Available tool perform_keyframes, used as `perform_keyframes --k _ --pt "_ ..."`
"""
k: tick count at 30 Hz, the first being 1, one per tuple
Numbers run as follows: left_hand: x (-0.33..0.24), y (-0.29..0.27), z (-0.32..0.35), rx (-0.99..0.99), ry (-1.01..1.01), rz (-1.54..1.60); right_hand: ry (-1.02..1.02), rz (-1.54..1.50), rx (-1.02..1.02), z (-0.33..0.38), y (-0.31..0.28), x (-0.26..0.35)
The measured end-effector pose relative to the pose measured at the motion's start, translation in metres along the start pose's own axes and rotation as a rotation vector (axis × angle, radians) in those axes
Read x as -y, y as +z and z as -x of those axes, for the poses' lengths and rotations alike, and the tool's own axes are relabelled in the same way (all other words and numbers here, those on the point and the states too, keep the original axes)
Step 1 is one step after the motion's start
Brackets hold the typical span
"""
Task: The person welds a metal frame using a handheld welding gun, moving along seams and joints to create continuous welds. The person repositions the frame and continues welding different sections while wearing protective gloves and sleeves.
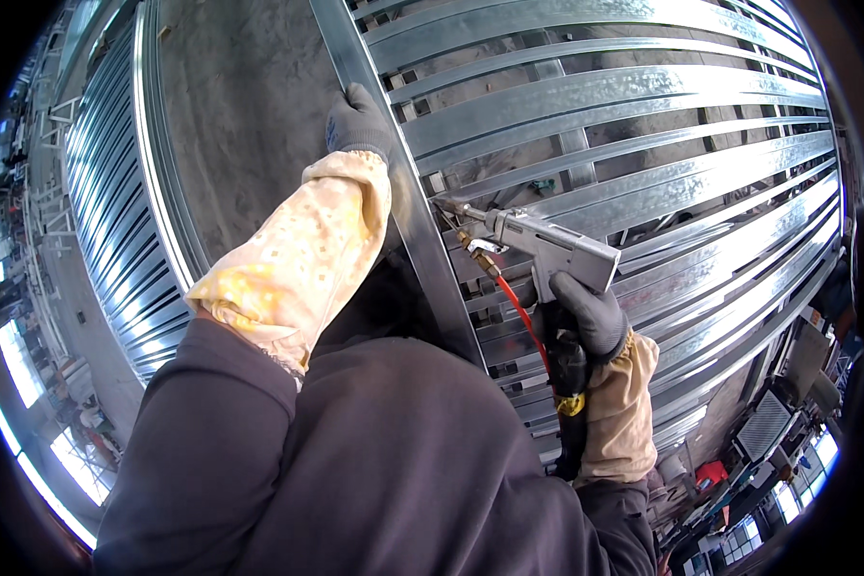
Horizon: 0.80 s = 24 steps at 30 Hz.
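My right hand (593,317), in a dark glove, is wrapped round the grip of a silver pistol-shaped welding gun (559,244). Its nozzle points left, with the tip close to where a slat meets the side rail (430,245) of a galvanized steel frame. Brass fittings (480,252) and a thin red hose (520,309) hang under the gun, beside a thick black cable (571,437). Farther up the same rail, my gloved left hand (357,125) is closed over its outer edge, thumb on the far side; the fingertips are partly hidden.
Long steel slats (624,106) run across the frame to the right, with gaps between them. Another slatted metal panel (125,192) lies at the left, beyond the grey floor (240,86). Cluttered equipment, including a red object (710,474), stands at the lower right.
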<state>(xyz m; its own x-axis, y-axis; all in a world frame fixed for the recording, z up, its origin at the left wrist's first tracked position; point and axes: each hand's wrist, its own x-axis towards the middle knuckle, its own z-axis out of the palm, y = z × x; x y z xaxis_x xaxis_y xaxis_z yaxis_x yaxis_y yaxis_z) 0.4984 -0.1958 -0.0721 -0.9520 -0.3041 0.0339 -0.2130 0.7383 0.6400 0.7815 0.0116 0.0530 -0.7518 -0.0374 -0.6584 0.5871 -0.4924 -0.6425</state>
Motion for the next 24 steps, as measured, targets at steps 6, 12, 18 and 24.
perform_keyframes --k 6,12,18,24 --pt "0.0002 -0.0008 -0.0005 0.009 0.006 0.008 0.018 -0.02 0.001 -0.0025 -0.0036 -0.0025" --pt "-0.0019 -0.0023 -0.0004 0.029 -0.004 -0.012 0.056 -0.041 -0.029 -0.0018 -0.0033 -0.0019" --pt "-0.0061 -0.0041 0.0017 0.026 -0.027 -0.018 0.065 -0.049 -0.037 -0.0016 -0.0052 -0.0054" --pt "-0.0067 -0.0035 0.0015 0.021 -0.038 -0.011 0.06 -0.06 -0.043 0.0005 -0.0024 -0.0026"
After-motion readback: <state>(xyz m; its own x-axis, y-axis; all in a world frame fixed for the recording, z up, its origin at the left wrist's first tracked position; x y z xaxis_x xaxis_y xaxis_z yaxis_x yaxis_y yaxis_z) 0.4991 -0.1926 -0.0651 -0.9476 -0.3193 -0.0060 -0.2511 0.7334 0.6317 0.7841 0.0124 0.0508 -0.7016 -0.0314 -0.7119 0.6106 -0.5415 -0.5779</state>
